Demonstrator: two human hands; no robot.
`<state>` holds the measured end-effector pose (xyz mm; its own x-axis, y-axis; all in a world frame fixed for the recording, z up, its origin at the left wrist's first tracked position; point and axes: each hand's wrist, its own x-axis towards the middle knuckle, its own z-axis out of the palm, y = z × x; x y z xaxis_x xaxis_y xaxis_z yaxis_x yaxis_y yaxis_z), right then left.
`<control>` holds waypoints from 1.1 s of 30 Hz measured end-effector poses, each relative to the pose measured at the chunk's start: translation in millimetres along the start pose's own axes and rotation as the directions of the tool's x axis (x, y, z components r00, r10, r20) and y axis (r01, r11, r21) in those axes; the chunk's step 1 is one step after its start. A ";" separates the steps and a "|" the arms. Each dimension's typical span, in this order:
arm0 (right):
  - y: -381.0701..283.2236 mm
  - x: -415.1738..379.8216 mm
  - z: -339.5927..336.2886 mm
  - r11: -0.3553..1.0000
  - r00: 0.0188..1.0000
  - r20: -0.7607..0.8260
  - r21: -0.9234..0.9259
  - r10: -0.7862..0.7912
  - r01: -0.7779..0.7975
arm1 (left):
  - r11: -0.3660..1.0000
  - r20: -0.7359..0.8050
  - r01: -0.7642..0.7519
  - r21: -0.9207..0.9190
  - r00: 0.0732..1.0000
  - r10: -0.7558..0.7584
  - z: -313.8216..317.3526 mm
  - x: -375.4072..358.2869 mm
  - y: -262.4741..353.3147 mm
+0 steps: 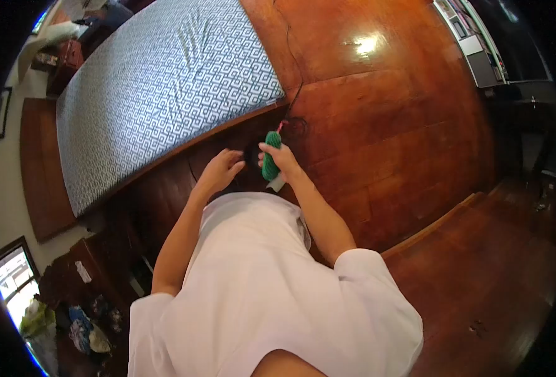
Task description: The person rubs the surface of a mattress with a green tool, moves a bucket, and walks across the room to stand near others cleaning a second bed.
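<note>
My right hand (283, 159) is wrapped round a green, ribbed, elongated bundle (271, 164), held upright in front of my body. A red piece (281, 125) shows at its top end, beside a loop of thin dark cord. A pale, flat strip (276, 183) sticks out below that hand. To the left, my left hand (223, 168) is held a short way from the bundle. Its fingers are bent toward the right with the thumb apart, and nothing shows between them.
A bed with a blue-and-white patterned mattress (171, 81) stands ahead on the left. A thin dark cord (295, 56) runs over the reddish wooden floor (378, 132). At the right, the floor has a raised edge (431, 226). Shelving (475, 53) stands at the upper right.
</note>
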<state>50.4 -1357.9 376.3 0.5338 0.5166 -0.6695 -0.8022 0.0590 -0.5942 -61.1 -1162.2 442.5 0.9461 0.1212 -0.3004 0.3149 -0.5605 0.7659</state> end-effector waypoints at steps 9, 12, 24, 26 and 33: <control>136.4 13.8 -213.8 0.751 0.761 -0.647 -0.522 -0.041 -0.404 | 0.872 -0.019 0.232 0.430 0.968 -0.249 -26.1 -176.6 -334.0; 157.9 -16.4 -249.9 0.859 0.704 -0.710 -0.353 0.012 -0.371 | 0.688 0.184 0.105 0.718 0.924 -0.334 -25.7 -267.3 -347.8; 198.6 -16.1 -258.2 0.902 0.708 -0.702 -0.254 0.077 -0.351 | 0.608 -0.031 0.711 -0.353 0.641 -0.767 -27.3 -184.3 -207.2; 169.1 -10.1 -236.4 0.923 0.818 -0.576 -0.303 0.021 -0.237 | 0.603 -0.096 0.642 -0.474 0.643 -0.759 -35.5 -150.7 -191.9; 101.9 49.3 -219.1 0.823 0.883 -0.448 -0.549 -0.142 -0.146 | 0.816 -0.248 0.406 -0.412 0.812 -0.529 -29.0 -97.8 -215.9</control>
<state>53.6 -1513.6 185.0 0.7047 0.0647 -0.7066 -0.5919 -0.4956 -0.6357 -219.4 -1029.2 323.0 0.6198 0.5980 -0.5081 0.6722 -0.0706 0.7370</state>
